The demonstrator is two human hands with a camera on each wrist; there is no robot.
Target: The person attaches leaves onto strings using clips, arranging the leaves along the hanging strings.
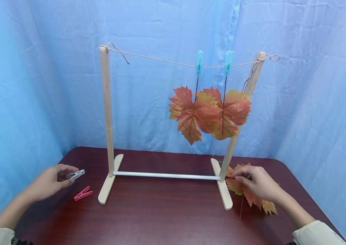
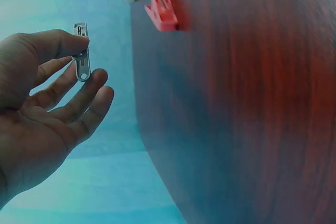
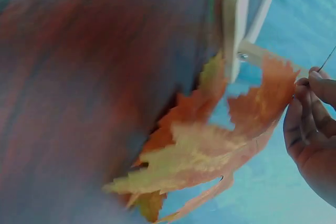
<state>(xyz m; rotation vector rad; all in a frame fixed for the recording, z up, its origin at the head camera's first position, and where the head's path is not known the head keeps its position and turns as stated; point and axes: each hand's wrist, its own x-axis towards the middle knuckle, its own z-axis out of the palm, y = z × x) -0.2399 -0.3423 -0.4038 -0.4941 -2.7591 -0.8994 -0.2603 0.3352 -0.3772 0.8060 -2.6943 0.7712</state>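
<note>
Between thumb and fingertips, my left hand (image 1: 50, 181) pinches a pale grey clothespin (image 1: 76, 174), held above the table's left side. A pink clothespin (image 1: 83, 193) lies on the tabletop just beyond that hand. Over at the right, my right hand (image 1: 260, 182) pinches an orange and yellow artificial maple leaf (image 3: 262, 100) near its thin stem. The leaf tilts up in the right wrist view, and another leaf (image 3: 184, 116) lies on the table beneath it. The right hand hides part of these leaves in the head view.
A wooden stand with a left post (image 1: 106, 112) and right post (image 1: 232, 146) carries a string (image 1: 160, 60). Two blue clothespins (image 1: 199, 63) hold two overlapping leaves (image 1: 188, 114) on it. A white rod (image 1: 166, 175) joins the feet. Blue curtains (image 1: 148, 112) surround the table (image 1: 160, 211).
</note>
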